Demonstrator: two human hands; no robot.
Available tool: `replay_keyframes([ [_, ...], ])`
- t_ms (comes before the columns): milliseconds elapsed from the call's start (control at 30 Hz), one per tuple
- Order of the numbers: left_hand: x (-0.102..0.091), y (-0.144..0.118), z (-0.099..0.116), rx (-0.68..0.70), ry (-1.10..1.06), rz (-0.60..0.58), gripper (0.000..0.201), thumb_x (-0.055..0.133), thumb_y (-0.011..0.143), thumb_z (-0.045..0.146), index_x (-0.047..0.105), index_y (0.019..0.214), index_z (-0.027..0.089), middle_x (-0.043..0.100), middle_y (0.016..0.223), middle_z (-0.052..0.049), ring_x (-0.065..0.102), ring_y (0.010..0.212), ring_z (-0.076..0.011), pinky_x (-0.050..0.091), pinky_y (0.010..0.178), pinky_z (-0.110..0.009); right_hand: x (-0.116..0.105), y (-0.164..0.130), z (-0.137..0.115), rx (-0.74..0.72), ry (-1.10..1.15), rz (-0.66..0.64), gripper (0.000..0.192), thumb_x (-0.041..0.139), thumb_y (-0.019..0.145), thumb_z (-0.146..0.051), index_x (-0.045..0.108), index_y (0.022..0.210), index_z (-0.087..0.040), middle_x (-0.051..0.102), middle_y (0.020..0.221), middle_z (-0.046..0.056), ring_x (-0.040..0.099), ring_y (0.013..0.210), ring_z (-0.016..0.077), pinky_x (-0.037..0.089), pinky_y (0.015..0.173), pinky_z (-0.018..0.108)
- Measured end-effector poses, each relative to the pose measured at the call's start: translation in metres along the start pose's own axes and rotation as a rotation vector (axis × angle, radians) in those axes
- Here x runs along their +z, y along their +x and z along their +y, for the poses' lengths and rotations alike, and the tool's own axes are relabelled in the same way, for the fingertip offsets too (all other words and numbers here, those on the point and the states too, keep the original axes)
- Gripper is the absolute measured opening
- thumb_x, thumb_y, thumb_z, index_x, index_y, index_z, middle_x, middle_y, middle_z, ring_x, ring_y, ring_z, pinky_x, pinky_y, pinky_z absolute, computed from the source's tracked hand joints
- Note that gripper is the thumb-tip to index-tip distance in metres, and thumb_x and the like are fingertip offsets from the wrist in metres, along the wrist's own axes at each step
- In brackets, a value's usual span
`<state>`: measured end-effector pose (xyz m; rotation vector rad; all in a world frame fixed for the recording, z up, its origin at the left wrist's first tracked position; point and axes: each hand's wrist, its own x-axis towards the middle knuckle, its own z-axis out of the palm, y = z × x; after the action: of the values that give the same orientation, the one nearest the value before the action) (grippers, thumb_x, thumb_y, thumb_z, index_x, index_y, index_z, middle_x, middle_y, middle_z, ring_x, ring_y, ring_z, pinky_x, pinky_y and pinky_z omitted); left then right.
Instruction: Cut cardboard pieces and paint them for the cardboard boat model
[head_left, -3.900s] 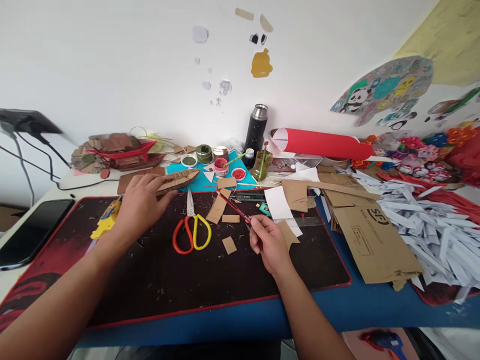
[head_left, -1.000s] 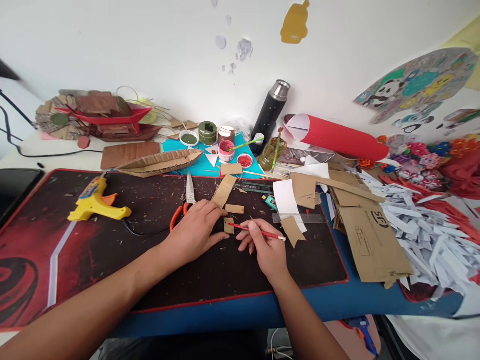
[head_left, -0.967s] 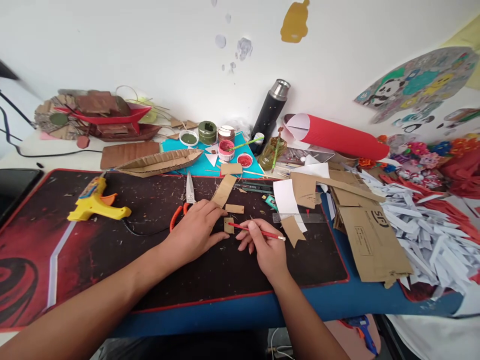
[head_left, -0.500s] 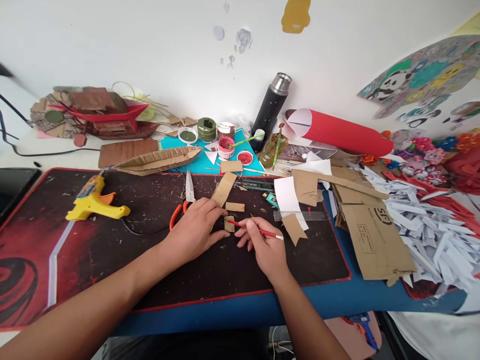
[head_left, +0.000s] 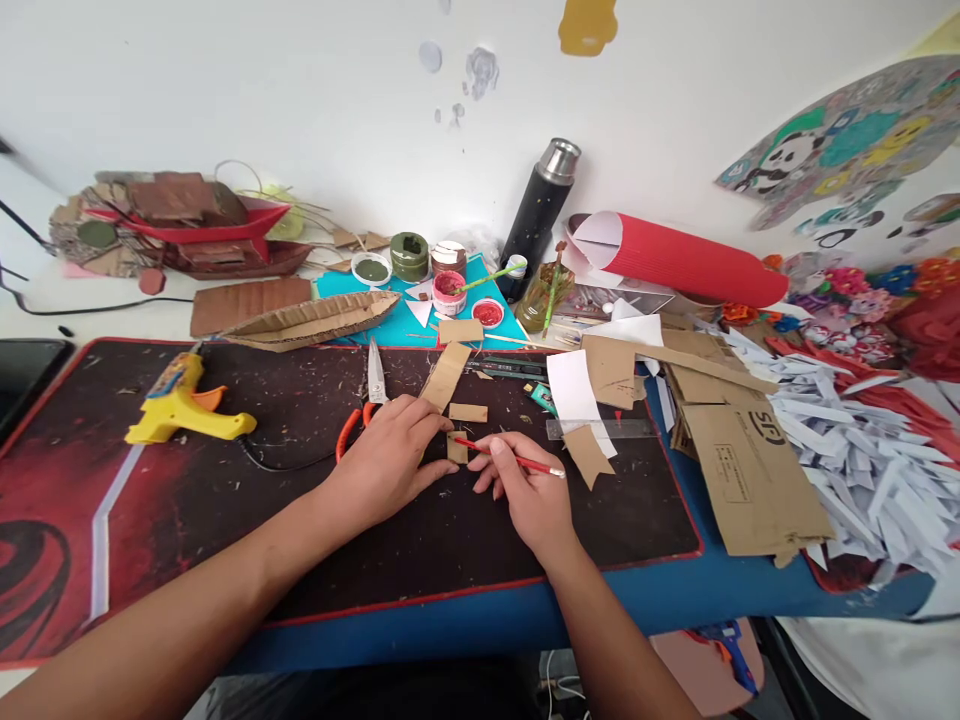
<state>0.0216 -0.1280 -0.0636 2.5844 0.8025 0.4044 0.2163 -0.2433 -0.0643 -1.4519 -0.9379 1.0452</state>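
Cardboard, a small square piece (head_left: 457, 447) on the black mat (head_left: 225, 480), stays pinned under the left hand (head_left: 390, 465), while the right hand (head_left: 525, 490), its grip closed on a red pencil (head_left: 510, 458), has barely shifted, its tip still on the piece.

Left hand (head_left: 390, 455) lets go of the cardboard boat (head_left: 311, 320) and now pins the small cardboard piece (head_left: 457, 447), with the red pencil (head_left: 508, 458) on it.

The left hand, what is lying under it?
Under the left hand lie orange scissors: blades and part of one handle show, the rest is covered. Its fingers press a small cardboard piece.
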Motion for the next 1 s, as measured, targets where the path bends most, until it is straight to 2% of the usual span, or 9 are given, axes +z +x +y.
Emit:
replay_keyframes([
  [233,0.0008,-0.0002,-0.0009,0.000,-0.010,0.016,0.036,0.086,0.094,0.034,0.073,0.123,0.018,0.074,0.122,-0.011,0.065,0.112,-0.0332,0.057,0.099,-0.051,-0.0002,-0.0001,0.0001,-0.011,0.039,0.047,0.043,0.066,0.108,-0.060,0.082,0.103,-0.021,0.083,0.082,0.007,0.076,0.058,0.0164,0.052,0.049,0.023],
  [500,-0.0006,0.0001,-0.0003,0.001,-0.010,0.007,0.030,0.083,0.095,0.030,0.072,0.120,0.018,0.074,0.121,-0.011,0.065,0.111,-0.0329,0.057,0.100,-0.051,-0.0001,-0.0009,-0.0021,-0.039,-0.034,-0.019,0.043,0.064,0.109,-0.059,0.082,0.103,-0.020,0.083,0.082,0.007,0.075,0.059,0.0172,0.052,0.051,0.025],
  [1000,0.0018,0.0001,-0.0022,0.014,-0.004,0.010,0.034,0.085,0.094,0.034,0.073,0.121,0.018,0.075,0.120,-0.011,0.065,0.110,-0.0330,0.056,0.097,-0.049,-0.0001,-0.0005,-0.0024,-0.022,-0.041,-0.011,0.040,0.063,0.110,-0.055,0.081,0.103,-0.020,0.082,0.084,0.007,0.076,0.060,0.0171,0.053,0.052,0.025],
])
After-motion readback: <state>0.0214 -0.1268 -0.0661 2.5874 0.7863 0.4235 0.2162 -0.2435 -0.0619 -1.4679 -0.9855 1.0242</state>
